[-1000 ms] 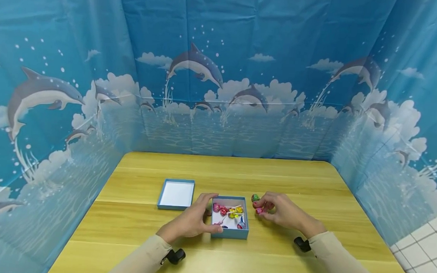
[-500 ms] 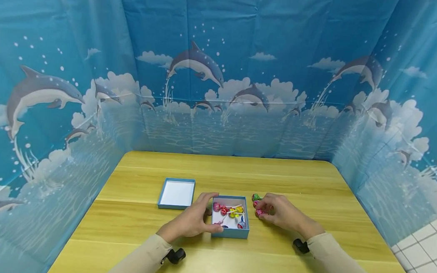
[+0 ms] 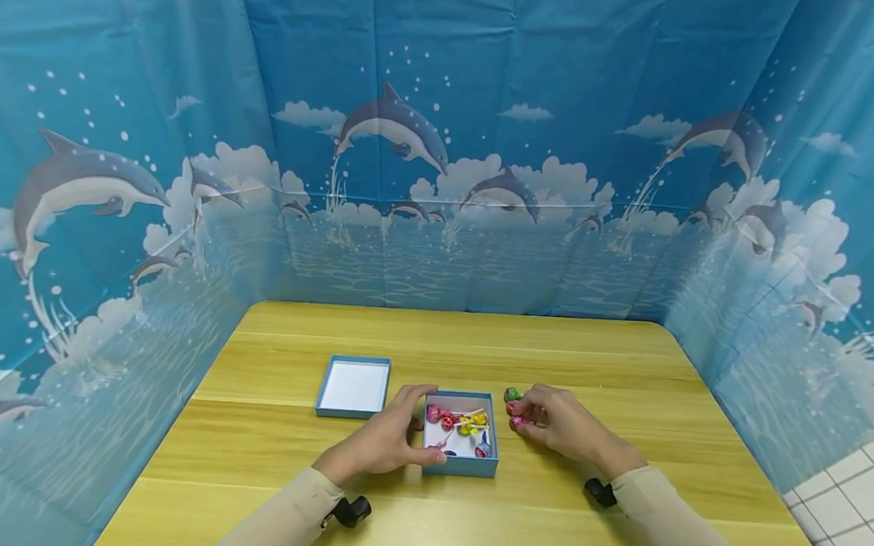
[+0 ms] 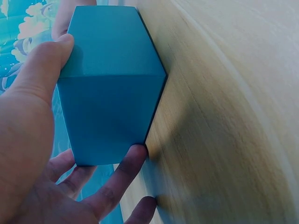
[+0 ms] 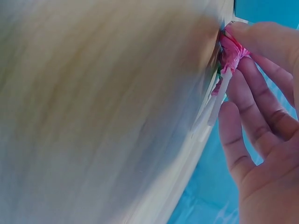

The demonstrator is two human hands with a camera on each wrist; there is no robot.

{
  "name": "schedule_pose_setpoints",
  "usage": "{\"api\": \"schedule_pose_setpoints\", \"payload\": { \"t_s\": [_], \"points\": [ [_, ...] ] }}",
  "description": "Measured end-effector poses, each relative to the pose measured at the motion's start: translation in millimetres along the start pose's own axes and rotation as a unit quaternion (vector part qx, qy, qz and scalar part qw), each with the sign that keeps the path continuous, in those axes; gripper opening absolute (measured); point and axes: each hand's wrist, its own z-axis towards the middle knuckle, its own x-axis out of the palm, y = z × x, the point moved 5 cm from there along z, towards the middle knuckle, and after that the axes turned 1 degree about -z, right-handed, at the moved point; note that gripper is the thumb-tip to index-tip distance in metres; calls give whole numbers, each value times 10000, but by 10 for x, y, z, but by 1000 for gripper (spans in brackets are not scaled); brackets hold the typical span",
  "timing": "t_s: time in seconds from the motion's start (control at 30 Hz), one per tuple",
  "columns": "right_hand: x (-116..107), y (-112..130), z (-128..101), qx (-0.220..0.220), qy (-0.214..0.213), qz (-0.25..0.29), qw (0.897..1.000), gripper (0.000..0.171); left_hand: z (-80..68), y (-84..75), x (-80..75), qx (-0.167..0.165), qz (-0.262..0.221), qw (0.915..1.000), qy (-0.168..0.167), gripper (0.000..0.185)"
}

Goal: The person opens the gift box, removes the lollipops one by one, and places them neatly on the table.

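Pink lollipop [image 3: 516,422], right of the box [image 3: 459,467], was pinched by fingers of the right hand [image 3: 566,427] — the left hand [image 3: 389,437] gripped the box.

The left grip [image 3: 385,438] is spread, the right grip [image 3: 565,424] pinched.

One table [image 3: 511,528], two hands [image 3: 383,441] [image 3: 573,434], one lid [image 3: 356,387], one box [image 3: 459,466], three lollipops [image 3: 511,394] [image 3: 511,408] [image 3: 517,423] outside

Blue box [image 3: 459,466], pink lollipop [image 5: 231,55], yellow table [image 3: 422,523], dolphin-print curtain [image 3: 438,260]
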Motion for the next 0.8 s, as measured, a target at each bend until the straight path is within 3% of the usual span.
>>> {"api": "schedule_pose_setpoints", "payload": {
  "t_s": [0.8],
  "points": [
    [-20, -11, -18, 94, -13, 116, 9999, 21, 20, 36, 17, -54, 19, 10000, 45, 113]
  ]
}}
